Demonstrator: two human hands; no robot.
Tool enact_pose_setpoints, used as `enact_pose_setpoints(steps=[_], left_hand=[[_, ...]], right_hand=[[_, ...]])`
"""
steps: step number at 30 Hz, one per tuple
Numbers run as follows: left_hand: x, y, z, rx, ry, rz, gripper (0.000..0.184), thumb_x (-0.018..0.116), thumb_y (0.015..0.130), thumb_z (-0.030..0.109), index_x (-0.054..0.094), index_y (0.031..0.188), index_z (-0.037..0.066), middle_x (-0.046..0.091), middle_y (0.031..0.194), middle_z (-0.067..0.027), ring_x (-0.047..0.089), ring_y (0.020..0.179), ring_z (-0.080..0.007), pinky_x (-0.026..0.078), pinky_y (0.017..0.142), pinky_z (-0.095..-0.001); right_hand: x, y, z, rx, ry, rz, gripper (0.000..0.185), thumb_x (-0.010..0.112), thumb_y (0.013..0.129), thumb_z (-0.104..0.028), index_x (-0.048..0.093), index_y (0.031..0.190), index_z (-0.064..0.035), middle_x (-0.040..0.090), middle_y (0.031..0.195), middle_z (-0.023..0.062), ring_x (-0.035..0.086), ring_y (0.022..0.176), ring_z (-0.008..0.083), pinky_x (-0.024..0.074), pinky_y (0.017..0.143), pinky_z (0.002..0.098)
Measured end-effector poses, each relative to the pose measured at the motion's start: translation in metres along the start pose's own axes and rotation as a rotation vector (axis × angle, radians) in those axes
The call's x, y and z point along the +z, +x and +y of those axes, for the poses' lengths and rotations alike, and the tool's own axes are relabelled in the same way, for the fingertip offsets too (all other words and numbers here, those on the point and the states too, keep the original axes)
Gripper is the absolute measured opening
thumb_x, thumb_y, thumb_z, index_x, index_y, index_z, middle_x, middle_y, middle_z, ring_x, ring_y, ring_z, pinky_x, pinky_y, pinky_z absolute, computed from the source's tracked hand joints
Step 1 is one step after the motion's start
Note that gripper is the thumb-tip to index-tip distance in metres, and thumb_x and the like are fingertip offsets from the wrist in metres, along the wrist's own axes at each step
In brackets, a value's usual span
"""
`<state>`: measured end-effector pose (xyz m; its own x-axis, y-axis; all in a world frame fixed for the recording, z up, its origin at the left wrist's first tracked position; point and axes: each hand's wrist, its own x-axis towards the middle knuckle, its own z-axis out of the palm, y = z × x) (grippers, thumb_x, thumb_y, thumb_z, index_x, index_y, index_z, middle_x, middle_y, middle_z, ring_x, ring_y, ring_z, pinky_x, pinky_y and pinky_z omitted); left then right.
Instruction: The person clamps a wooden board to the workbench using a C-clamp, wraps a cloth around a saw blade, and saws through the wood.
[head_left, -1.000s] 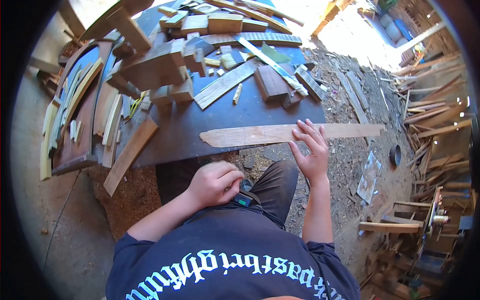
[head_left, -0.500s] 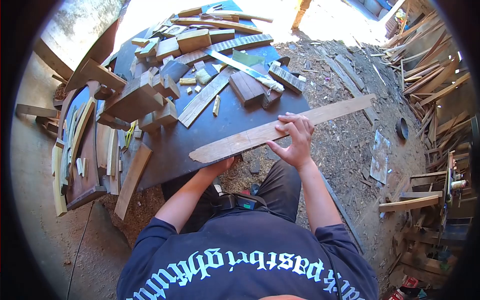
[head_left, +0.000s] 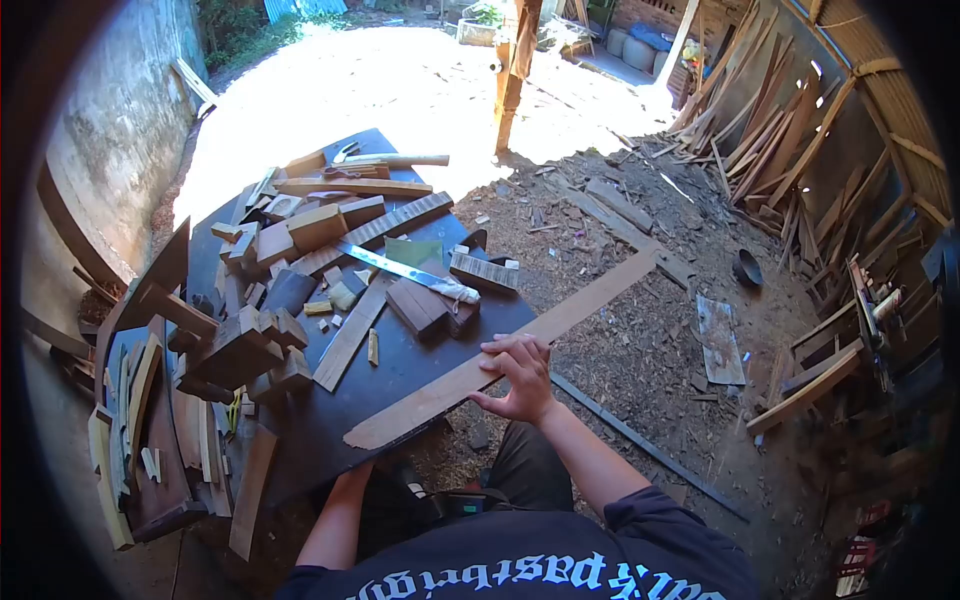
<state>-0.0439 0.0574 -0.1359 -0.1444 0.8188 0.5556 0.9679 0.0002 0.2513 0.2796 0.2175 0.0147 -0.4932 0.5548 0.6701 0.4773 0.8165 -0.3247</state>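
Note:
A long, thin wooden board (head_left: 440, 394) lies across the near right edge of the dark table (head_left: 310, 430), its far end reaching out past the edge. My right hand (head_left: 517, 378) grips the board near its middle, fingers on top and thumb at the near edge. The left forearm goes under the near edge of the table, and the left hand is hidden beneath it. Beyond the board are a dark wood block (head_left: 417, 308), a small wood stick (head_left: 373, 347) and a metal blade with a wrapped end (head_left: 405, 268).
Wood pieces (head_left: 320, 226) and a hammer (head_left: 390, 159) cover the table's far part. Curved strips (head_left: 145, 400) stand at the left. A wooden post (head_left: 515, 80) rises beyond. Planks (head_left: 770, 130) lean at the right; a black bowl (head_left: 747, 268) lies on the ground.
My left hand has gone from my lap to under the table. The board has swung so its far end points further forward, with my right hand still on it. The view has tilted up.

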Motion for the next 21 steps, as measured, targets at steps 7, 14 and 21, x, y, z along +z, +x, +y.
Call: enact_pose_setpoints(steps=[7,14,21], left_hand=[[0.007,0.008,-0.014,-0.08,0.078,-0.065,0.035,0.062,0.094,0.025,0.069,0.118,0.001,0.071,0.115,-0.0235,0.067,0.111,-0.043,0.05,0.102,-0.054],[0.016,0.0,-0.011,-0.094,0.104,-0.094,0.033,0.061,0.095,0.024,0.071,0.115,0.001,0.072,0.112,-0.0229,0.068,0.109,-0.0423,0.051,0.101,-0.0531],[0.028,-0.018,-0.002,-0.023,0.14,-0.039,0.031,0.061,0.095,0.023,0.072,0.112,0.0,0.073,0.109,-0.0222,0.069,0.107,-0.0417,0.052,0.099,-0.0522]], right_hand=[[0.0,0.001,-0.002,-0.001,-0.018,0.017,0.046,0.083,0.077,-0.057,0.066,0.093,-0.0169,0.069,0.117,0.0038,0.062,0.12,0.0265,0.0348,0.107,0.0438],[0.002,-0.001,-0.001,0.014,-0.024,-0.004,0.046,0.083,0.077,-0.055,0.066,0.096,-0.017,0.067,0.119,0.0035,0.061,0.123,0.0269,0.0332,0.11,0.0453],[0.002,-0.001,-0.001,0.004,-0.012,-0.006,0.045,0.083,0.076,-0.054,0.066,0.095,-0.017,0.066,0.121,0.0047,0.06,0.123,0.0278,0.0336,0.109,0.0459]])
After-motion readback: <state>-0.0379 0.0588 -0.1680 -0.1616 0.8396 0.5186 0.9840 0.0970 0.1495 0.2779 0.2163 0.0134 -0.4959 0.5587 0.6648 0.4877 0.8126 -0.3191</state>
